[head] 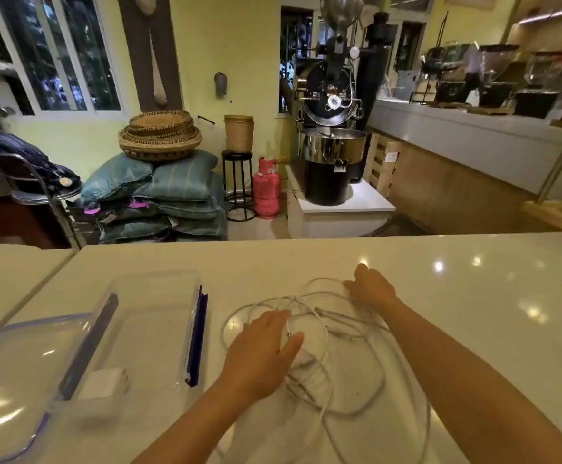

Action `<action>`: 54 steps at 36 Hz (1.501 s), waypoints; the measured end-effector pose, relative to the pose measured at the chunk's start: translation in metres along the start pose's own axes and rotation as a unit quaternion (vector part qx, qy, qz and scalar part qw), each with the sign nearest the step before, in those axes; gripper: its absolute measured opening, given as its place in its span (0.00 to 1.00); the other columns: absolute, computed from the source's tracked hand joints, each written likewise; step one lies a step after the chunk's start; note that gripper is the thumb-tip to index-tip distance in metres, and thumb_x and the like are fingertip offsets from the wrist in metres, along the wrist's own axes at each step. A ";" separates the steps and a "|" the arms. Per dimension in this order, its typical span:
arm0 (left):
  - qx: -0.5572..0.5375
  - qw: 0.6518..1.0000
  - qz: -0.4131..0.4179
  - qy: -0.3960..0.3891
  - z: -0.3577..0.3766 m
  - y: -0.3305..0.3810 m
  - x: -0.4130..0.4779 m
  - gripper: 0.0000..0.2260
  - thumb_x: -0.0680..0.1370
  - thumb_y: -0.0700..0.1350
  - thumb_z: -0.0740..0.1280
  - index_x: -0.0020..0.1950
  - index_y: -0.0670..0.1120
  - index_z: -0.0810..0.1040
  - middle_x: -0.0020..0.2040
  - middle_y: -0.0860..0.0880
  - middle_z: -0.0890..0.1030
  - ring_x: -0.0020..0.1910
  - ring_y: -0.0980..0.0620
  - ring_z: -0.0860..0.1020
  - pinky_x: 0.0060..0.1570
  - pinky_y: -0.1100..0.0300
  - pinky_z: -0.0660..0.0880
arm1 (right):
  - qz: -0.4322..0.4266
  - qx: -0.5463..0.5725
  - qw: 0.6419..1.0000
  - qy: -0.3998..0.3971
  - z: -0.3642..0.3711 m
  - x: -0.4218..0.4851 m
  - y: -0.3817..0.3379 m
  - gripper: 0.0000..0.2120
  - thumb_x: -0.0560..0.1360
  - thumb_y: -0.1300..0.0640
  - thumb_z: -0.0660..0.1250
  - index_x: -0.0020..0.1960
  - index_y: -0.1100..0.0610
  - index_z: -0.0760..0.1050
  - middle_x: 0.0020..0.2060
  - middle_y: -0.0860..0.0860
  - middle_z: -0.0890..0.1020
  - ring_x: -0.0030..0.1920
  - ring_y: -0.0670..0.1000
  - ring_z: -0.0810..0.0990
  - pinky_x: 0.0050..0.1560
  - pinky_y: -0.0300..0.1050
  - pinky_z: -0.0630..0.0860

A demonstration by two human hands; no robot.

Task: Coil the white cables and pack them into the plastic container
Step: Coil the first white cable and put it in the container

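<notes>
A person stands at a glossy white stone counter, seen from a camera on their head, with both bare forearms reaching forward. Directly ahead lies a loose tangle of thin white cables, spread in overlapping loops that run from the far side of the counter back towards the person's body. The left hand rests palm down on the near left part of the tangle, fingers spread and relaxed, with a cable end showing just beside the thumb; it does not appear to be clamped on anything. The right hand reaches further out to the far edge of the loops, fingers curled onto a strand there, though whether it has actually pinched the cable cannot be told. To the left of the cables, close beside the left hand, sits a clear rectangular plastic container with dark blue clips on its long sides, its long axis running away from the person. A small white power adapter seems to lie inside at its near end. A clear lid with a pale blue rim lies further left. None of the cable is coiled yet. The container lies on the left hand's side, so that hand is nearer for packing.
</notes>
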State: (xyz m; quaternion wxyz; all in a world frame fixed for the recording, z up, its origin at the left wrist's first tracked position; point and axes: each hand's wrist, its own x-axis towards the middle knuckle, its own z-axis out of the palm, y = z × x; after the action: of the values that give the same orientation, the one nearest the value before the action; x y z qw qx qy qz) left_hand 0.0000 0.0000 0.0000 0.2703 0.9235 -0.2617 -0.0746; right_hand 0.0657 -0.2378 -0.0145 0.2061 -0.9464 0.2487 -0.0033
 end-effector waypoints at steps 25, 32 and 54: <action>-0.458 0.887 -0.049 -0.030 -0.067 0.051 0.068 0.17 0.80 0.52 0.52 0.49 0.44 0.76 0.47 0.45 0.80 0.46 0.50 0.79 0.47 0.57 0.75 | -0.220 0.295 0.896 0.251 -0.110 -0.051 -0.069 0.07 0.75 0.58 0.65 0.43 0.63 0.72 0.42 0.65 0.81 0.43 0.60 0.81 0.41 0.42 0.77; -0.573 0.817 0.005 -0.062 -0.107 0.078 0.072 0.24 0.79 0.58 0.49 0.52 0.41 0.75 0.45 0.45 0.82 0.44 0.51 0.81 0.45 0.58 0.77 | -0.376 0.308 0.826 0.286 -0.111 -0.106 -0.088 0.05 0.72 0.62 0.67 0.42 0.64 0.74 0.30 0.43 0.72 0.31 0.40 0.76 0.35 0.30 0.73; -0.553 0.818 0.128 -0.092 -0.135 0.092 0.037 0.14 0.80 0.39 0.51 0.44 0.40 0.75 0.23 0.53 0.74 0.20 0.60 0.68 0.23 0.68 0.69 | -0.358 0.455 0.815 0.042 -0.092 -0.106 -0.092 0.23 0.67 0.62 0.66 0.60 0.53 0.64 0.53 0.45 0.75 0.54 0.41 0.76 0.55 0.38 0.75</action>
State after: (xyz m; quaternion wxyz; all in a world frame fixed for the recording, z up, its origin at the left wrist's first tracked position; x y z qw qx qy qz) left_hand 0.0288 -0.0232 0.1631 0.7170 0.5662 -0.3158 -0.2563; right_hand 0.0059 -0.1512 0.1159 0.5867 -0.7659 -0.1288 -0.2293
